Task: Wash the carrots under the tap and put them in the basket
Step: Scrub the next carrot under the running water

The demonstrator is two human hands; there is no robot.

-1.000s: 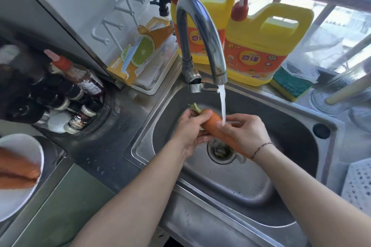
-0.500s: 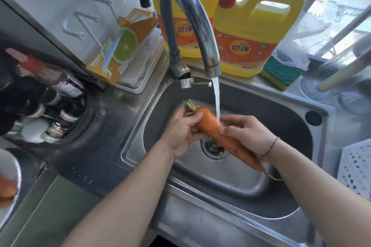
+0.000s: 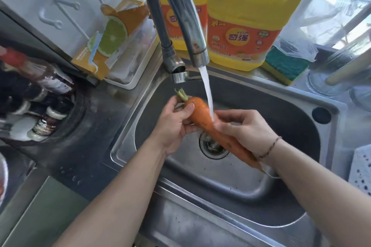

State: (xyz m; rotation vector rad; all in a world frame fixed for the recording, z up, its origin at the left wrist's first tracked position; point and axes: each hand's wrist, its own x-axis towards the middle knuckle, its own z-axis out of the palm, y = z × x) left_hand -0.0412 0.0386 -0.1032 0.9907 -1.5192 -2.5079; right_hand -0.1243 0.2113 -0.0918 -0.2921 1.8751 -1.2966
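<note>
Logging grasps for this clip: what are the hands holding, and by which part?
One carrot, held by both. The left hand grips its thick top end near the green stub; the right hand grips its middle, under the tap's stream.

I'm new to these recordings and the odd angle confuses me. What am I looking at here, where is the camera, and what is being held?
There is no robot: a camera worn on a person's head looks down at their two bare hands over a steel sink. The left hand grips the leafy end of a carrot; the right hand holds its middle. Water from the tap falls on the carrot. Behind the sink stand two yellow detergent jugs and a green sponge. A white perforated basket shows at the right edge.
</note>
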